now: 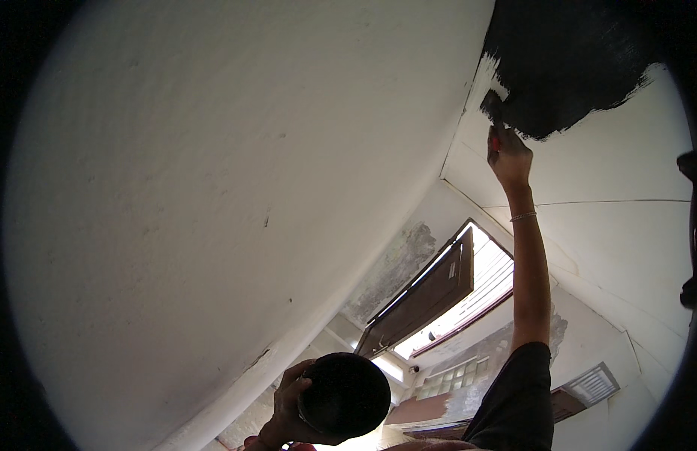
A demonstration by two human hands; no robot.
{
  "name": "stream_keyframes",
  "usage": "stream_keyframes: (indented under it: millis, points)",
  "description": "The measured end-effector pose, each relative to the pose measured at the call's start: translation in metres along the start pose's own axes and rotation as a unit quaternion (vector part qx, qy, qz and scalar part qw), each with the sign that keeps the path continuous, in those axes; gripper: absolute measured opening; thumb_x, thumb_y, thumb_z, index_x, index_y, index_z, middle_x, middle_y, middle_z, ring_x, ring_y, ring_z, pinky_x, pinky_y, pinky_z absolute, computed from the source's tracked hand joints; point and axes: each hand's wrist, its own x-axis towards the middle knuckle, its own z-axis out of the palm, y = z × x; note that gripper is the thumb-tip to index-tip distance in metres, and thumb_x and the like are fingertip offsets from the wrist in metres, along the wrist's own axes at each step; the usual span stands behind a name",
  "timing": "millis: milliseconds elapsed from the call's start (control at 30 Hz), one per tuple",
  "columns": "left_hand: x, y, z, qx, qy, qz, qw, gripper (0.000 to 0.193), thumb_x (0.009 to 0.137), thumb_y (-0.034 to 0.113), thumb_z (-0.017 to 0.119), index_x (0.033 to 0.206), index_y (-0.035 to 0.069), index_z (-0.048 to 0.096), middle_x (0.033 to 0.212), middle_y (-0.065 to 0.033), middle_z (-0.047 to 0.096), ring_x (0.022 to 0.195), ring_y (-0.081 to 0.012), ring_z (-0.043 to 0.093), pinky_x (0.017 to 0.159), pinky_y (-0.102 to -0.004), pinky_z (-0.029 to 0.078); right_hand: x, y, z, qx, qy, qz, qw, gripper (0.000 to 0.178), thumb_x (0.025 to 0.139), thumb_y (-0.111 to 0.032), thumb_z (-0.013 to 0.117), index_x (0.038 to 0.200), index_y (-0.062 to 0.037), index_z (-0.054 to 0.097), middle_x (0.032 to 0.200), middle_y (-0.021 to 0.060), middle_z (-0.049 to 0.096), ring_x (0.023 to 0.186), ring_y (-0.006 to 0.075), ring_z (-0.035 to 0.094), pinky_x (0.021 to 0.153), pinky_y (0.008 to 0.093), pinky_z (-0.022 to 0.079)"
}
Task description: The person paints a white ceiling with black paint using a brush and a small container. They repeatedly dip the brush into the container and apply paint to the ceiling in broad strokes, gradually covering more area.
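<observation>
My right hand point(509, 156) is raised at the end of an outstretched arm, fingers closed around a paintbrush with a bit of red on its handle. The dark bristles of the paintbrush point(491, 104) touch the white ceiling at the ragged edge of a large patch of black paint point(566, 60). Low in the view, my left hand point(287, 410) grips a round, dark container point(345, 395) by its side. The container looks black inside, and how full it is cannot be made out.
A broad white wall point(213, 188) fills the left side and meets the ceiling point(604, 165) along a cracked seam. Farther off are a barred window point(491, 270) with an open dark shutter point(424, 301), stained plaster and a louvred vent point(593, 382). A dark object point(692, 225) stands at the right rim.
</observation>
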Motion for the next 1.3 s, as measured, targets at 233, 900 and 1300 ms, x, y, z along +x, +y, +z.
stream_keyframes:
  millis: [233,900,1300]
  points:
    - [0.001,0.008,-0.003,0.023,0.004,0.006,1.0,0.122,0.052,0.04,0.104,0.151,0.024,0.034,0.141,-0.0298,0.051,0.127,-0.0472,0.059,0.102,-0.0519,0.053,0.036,0.008,0.018,0.019,-0.039,0.001,0.999,0.013,0.095,-0.017,0.067,0.103,-0.0067,0.069,0.082,0.0159,0.066,0.071,0.037,0.068,0.062,0.048,0.056]
    - [0.004,0.019,-0.002,0.022,0.0,0.042,0.999,0.124,0.05,0.042,0.103,0.152,0.024,0.033,0.141,-0.0306,0.05,0.125,-0.0478,0.06,0.1,-0.0522,0.055,0.039,-0.008,-0.058,0.022,0.108,-0.031,0.993,0.02,0.09,-0.014,0.073,0.109,-0.0049,0.071,0.088,0.0165,0.069,0.067,0.0351,0.067,0.058,0.0438,0.057]
    - [-0.004,0.027,-0.005,0.027,0.001,0.019,0.999,0.122,0.051,0.042,0.103,0.15,0.026,0.034,0.142,-0.029,0.05,0.127,-0.0475,0.058,0.101,-0.0523,0.054,0.031,-0.004,-0.039,0.038,0.111,-0.032,0.993,0.021,0.093,-0.017,0.071,0.111,-0.0056,0.071,0.089,0.0178,0.069,0.072,0.0367,0.068,0.06,0.048,0.056]
